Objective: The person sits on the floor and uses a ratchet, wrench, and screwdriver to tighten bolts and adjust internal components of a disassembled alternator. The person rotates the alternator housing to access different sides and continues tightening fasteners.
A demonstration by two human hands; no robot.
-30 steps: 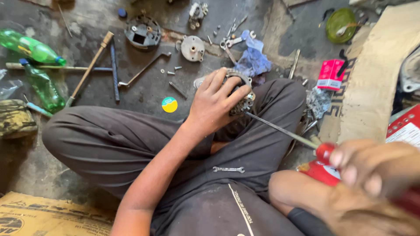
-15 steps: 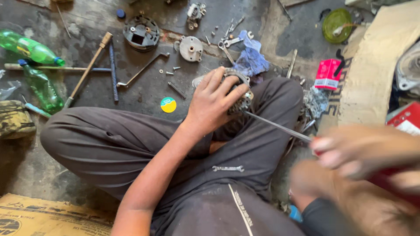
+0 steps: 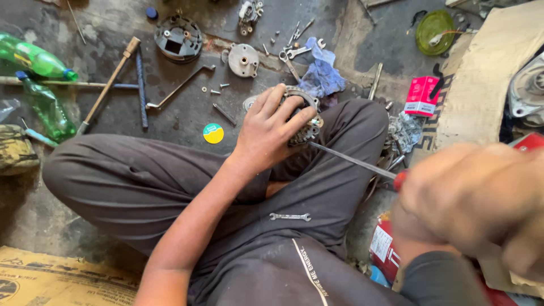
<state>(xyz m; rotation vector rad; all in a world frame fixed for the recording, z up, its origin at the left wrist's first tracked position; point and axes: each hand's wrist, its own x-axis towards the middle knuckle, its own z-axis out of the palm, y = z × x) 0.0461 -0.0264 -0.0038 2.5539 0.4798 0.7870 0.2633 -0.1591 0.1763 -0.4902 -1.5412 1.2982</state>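
My left hand (image 3: 271, 129) is clamped over a round metal motor part (image 3: 303, 116) that rests on my crossed legs in dark trousers. My right hand (image 3: 481, 207), blurred and close to the camera at the right, grips the red handle of a long screwdriver (image 3: 354, 160). The screwdriver's steel shaft runs up and left, and its tip meets the metal part just under my left fingers. A small spanner (image 3: 289, 216) lies on my lap.
On the grimy floor lie a round housing (image 3: 179, 38), a metal disc (image 3: 243, 59), loose screws, spanners, a blue rag (image 3: 322, 76), a hammer (image 3: 107, 85), green bottles (image 3: 34, 59), a red box (image 3: 421, 95) and cardboard (image 3: 481, 85).
My right hand has shifted and grown larger in view, blurred with motion, while the screwdriver stays on the part. My left hand keeps its hold.
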